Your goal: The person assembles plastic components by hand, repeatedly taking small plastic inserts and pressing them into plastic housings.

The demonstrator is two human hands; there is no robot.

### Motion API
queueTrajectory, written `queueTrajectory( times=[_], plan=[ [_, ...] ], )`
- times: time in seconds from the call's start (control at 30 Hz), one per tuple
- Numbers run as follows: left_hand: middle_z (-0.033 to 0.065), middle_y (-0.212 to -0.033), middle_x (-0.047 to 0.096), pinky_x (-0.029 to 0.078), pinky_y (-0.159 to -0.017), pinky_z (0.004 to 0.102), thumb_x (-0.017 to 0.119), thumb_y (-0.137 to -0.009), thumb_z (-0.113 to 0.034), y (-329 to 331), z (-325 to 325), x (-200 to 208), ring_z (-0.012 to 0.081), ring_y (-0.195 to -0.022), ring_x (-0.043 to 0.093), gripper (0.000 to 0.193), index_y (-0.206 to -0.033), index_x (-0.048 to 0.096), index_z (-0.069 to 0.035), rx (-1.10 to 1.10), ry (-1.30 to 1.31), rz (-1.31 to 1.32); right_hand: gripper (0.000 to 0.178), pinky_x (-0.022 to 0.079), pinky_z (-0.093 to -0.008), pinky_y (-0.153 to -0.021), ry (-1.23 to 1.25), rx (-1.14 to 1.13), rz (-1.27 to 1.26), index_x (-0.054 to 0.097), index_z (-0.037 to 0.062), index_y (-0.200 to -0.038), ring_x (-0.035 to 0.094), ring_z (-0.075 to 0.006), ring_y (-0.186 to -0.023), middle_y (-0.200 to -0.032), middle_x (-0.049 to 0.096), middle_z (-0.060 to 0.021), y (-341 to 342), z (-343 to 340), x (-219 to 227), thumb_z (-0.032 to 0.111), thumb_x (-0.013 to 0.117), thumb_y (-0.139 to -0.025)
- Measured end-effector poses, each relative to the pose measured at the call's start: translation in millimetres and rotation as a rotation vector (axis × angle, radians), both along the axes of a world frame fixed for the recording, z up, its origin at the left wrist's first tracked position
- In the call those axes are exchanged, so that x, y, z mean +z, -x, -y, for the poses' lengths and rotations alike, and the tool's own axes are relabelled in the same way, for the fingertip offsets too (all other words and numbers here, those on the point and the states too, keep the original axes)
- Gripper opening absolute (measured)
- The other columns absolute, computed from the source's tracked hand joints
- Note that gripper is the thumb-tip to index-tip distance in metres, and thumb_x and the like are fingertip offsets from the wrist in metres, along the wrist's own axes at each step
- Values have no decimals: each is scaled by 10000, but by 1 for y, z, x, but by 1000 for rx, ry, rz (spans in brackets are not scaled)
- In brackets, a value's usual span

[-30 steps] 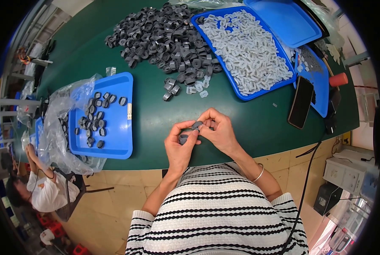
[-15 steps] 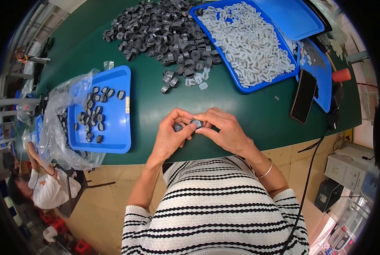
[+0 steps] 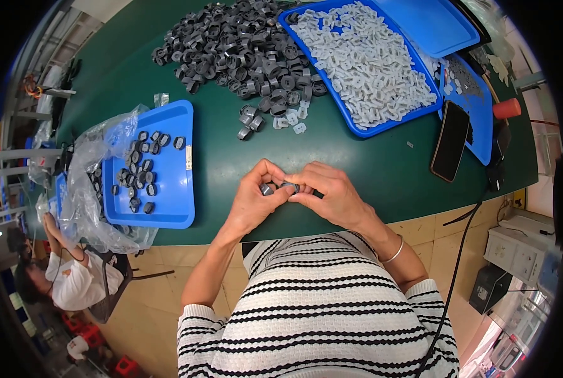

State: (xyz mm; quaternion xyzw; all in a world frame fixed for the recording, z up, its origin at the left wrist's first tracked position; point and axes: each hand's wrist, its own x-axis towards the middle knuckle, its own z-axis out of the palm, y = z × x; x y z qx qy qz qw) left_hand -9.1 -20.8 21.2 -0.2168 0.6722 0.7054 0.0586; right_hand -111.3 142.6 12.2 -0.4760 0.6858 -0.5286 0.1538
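Observation:
Over the table's near edge, my left hand and my right hand meet with their fingertips closed on one small dark grey plastic ring-shaped part. My left thumb presses on it, and its inside is mostly hidden. A second dark grey plastic part is tucked in the curled fingers of my left hand. Beyond my hands, a few grey parts and several flat, pale plastic pieces lie loose on the green table.
At left, a blue tray holds several dark parts beside a clear plastic bag. A large heap of dark parts lies at the back. Right of it stands a blue tray of pale pieces, near a phone. Another person sits at left.
The part between my fingertips has tilted, and my left thumb now covers more of it. The second part in my left hand shows a little more. Both hands stay in nearly the same place.

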Motion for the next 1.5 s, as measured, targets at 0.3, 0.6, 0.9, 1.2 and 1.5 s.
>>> queueTrajectory(
  times=[0.3, 0.6, 0.9, 1.2, 1.5],
  plan=[
    [-25, -692, 515, 224, -396, 182, 643, -866, -16, 1, -3, 2, 6, -494, 378, 162, -919, 500, -71, 97, -280, 85, 306, 448, -319, -601, 13, 25, 109, 670, 23, -1022, 550, -183, -670, -728, 565, -46, 1, 2, -4, 8, 746, -725],
    [-1, -730, 525, 202, -392, 184, 608, -872, 2, 4, -3, 0, 16, -494, 369, 145, -921, 494, -72, 98, -401, 99, 329, 462, -348, -622, -5, 3, -26, 660, 31, -1052, 554, -225, -700, -760, 576, -71, -1, -1, -3, 11, 732, -732],
    [-14, -707, 489, 220, -393, 181, 558, -924, -64, 4, -7, -3, 24, -483, 363, 65, -942, 496, -75, 154, -544, 51, 318, 444, -316, -599, 93, -51, 1, 664, 42, -1053, 536, -185, -673, -718, 556, -42, -4, 2, -5, 11, 735, -745],
    [22, -735, 593, 259, -389, 183, 575, -968, -188, -6, -20, -9, 21, -476, 393, 139, -956, 531, -56, 202, -92, -238, 177, 490, -225, -564, -128, -5, 602, 643, -34, -940, 559, -59, -644, -816, 640, -29, 8, 7, -3, 140, 611, -946],
    [1, -619, 541, 225, -385, 180, 551, -991, -287, -7, -15, -10, 23, -441, 356, 254, -833, 511, -92, 317, -486, -47, 156, 505, -239, -551, -63, -149, 397, 648, -28, -1002, 571, -93, -606, -710, 632, -50, -3, 15, 1, 88, 636, -898]
  ],
)
